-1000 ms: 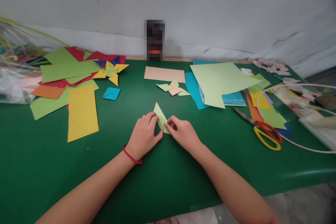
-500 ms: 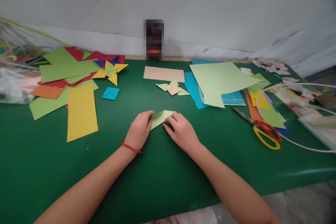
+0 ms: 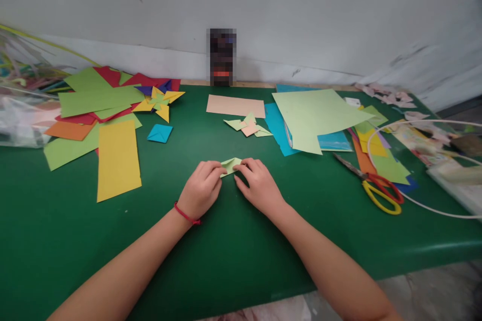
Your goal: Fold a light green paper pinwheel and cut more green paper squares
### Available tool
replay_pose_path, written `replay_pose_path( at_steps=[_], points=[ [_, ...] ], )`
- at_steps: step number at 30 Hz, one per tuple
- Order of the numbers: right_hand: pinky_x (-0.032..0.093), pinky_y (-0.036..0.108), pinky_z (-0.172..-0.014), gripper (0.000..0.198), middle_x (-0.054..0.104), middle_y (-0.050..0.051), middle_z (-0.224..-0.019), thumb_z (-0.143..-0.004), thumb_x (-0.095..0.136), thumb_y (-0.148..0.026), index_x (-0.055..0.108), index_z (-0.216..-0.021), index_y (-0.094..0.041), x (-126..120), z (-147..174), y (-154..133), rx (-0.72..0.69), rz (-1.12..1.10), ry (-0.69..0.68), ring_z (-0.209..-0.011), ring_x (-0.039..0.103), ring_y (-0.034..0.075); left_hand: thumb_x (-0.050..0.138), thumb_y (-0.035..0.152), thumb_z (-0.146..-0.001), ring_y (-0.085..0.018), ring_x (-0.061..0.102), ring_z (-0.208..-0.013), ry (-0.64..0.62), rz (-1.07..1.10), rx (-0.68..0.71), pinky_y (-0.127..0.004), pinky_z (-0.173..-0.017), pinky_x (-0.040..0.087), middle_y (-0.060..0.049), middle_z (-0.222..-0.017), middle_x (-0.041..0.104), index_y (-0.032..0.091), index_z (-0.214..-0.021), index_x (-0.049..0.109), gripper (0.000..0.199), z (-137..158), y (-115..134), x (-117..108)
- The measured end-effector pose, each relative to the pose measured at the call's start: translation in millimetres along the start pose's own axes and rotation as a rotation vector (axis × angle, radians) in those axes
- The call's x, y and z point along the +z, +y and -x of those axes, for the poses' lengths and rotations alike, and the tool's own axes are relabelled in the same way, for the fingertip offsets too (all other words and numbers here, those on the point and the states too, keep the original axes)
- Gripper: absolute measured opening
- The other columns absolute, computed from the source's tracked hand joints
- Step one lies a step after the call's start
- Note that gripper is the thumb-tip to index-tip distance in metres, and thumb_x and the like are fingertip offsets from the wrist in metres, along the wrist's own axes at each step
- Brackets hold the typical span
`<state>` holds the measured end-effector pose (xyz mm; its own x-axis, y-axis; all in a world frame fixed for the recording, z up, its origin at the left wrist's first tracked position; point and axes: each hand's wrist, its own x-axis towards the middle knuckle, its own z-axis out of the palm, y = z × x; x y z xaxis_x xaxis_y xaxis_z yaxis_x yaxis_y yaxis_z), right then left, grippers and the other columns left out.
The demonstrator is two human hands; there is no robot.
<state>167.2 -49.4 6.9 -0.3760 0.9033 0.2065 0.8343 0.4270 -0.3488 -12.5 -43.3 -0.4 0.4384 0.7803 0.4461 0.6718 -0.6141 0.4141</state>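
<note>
A small folded piece of light green paper lies on the green tabletop between my hands, its ends hidden under my fingers. My left hand, with a red cord round the wrist, is closed on the paper's left end. On its right end, the fingers of my right hand are closed, with the thumb a little apart below. Just beyond is a folded star of light green and pink paper. Farther left sit a yellow, green and purple paper star and a blue folded paper square.
A yellow sheet and piled green sheets lie at left. Beyond my hands is a pink strip. At right are a large pale green sheet and scissors with red and yellow handles. A pixelated dark object leans on the wall.
The left end of the green paper has been folded in, so less of it shows. My left fingers have moved slightly right, closer to my right hand, which has barely shifted.
</note>
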Motion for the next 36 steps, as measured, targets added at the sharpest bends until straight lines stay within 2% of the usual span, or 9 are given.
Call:
replay_pose_path(
  at_steps=[3,7,13,16,20,25,29,32,36],
  points=[
    [0.040,0.037,-0.075,0.029,0.053,0.011,-0.100,-0.085,0.045,-0.021,0.053,-0.113,-0.016,2,-1,-1,0.013,0.028,-0.001,-0.091,0.048,0.024,0.039,0.008,-0.084,-0.019,0.053,-0.095,-0.104,0.012,0.032,-0.037,-0.085,0.045,-0.010,-0.103,0.058,0.015,-0.105,0.054,0.027,0,1,5],
    [0.041,0.037,-0.073,0.030,0.053,0.012,-0.099,-0.085,0.044,-0.021,0.055,-0.112,-0.017,2,-1,-2,0.003,0.035,-0.003,-0.089,0.048,0.024,0.038,0.012,-0.085,-0.023,0.052,-0.101,-0.124,-0.097,-0.035,-0.043,-0.086,0.044,-0.013,-0.115,0.056,0.014,-0.113,0.052,0.031,-3,-4,9],
    [0.039,0.040,-0.079,0.028,0.053,0.014,-0.108,-0.083,0.047,-0.023,0.057,-0.109,-0.016,0,2,-5,-0.007,0.030,0.021,-0.099,0.046,0.026,0.048,0.033,-0.084,-0.026,0.050,-0.105,-0.192,-0.174,-0.013,-0.042,-0.082,0.044,-0.013,-0.121,0.054,0.015,-0.116,0.050,0.037,-4,-10,1],
    [0.039,0.041,-0.083,0.025,0.053,0.013,-0.115,-0.082,0.049,-0.021,0.058,-0.105,-0.017,-1,4,-3,-0.023,0.015,0.024,-0.106,0.045,0.026,0.042,0.030,-0.087,-0.023,0.053,-0.100,-0.255,-0.175,0.062,-0.039,-0.082,0.044,-0.011,-0.113,0.058,0.016,-0.111,0.053,0.029,-3,-12,-8],
    [0.042,0.040,-0.081,0.027,0.055,0.012,-0.112,-0.082,0.049,-0.020,0.057,-0.107,-0.019,-3,4,2,-0.048,-0.027,-0.002,-0.103,0.049,0.024,0.037,0.022,-0.089,-0.020,0.057,-0.092,-0.305,-0.170,0.170,-0.038,-0.080,0.046,-0.011,-0.107,0.060,0.017,-0.104,0.056,0.024,-3,-13,-19],
    [0.044,0.040,-0.080,0.032,0.056,0.011,-0.112,-0.081,0.044,-0.011,0.057,-0.110,-0.019,-6,3,7,-0.072,-0.049,-0.023,-0.104,0.049,0.023,0.040,0.019,-0.088,-0.021,0.057,-0.098,-0.374,-0.141,0.219,-0.039,-0.083,0.047,-0.011,-0.110,0.060,0.018,-0.112,0.052,0.027,-3,-17,-29],
    [0.044,0.039,-0.081,0.036,0.055,0.011,-0.115,-0.081,0.041,-0.007,0.055,-0.112,-0.018,-5,4,8,-0.078,-0.049,-0.043,-0.106,0.048,0.024,0.040,0.007,-0.084,-0.022,0.055,-0.104,-0.390,-0.157,0.236,-0.038,-0.088,0.046,-0.013,-0.116,0.058,0.017,-0.120,0.046,0.038,0,-23,-32],
    [0.043,0.039,-0.081,0.031,0.055,0.011,-0.114,-0.084,0.042,-0.011,0.055,-0.111,-0.018,-5,4,9,-0.069,-0.057,-0.043,-0.105,0.048,0.023,0.040,0.008,-0.085,-0.020,0.056,-0.102,-0.371,-0.144,0.226,-0.036,-0.087,0.047,-0.012,-0.114,0.059,0.016,-0.117,0.048,0.034,3,-26,-32],
    [0.043,0.038,-0.080,0.021,0.057,0.009,-0.107,-0.086,0.044,-0.020,0.059,-0.103,-0.020,-4,2,11,-0.032,-0.094,-0.025,-0.099,0.050,0.022,0.038,0.017,-0.088,-0.017,0.058,-0.093,-0.318,-0.037,0.084,-0.032,-0.080,0.048,-0.009,-0.105,0.061,0.018,-0.106,0.054,0.024,3,-27,-30]
  ],
)
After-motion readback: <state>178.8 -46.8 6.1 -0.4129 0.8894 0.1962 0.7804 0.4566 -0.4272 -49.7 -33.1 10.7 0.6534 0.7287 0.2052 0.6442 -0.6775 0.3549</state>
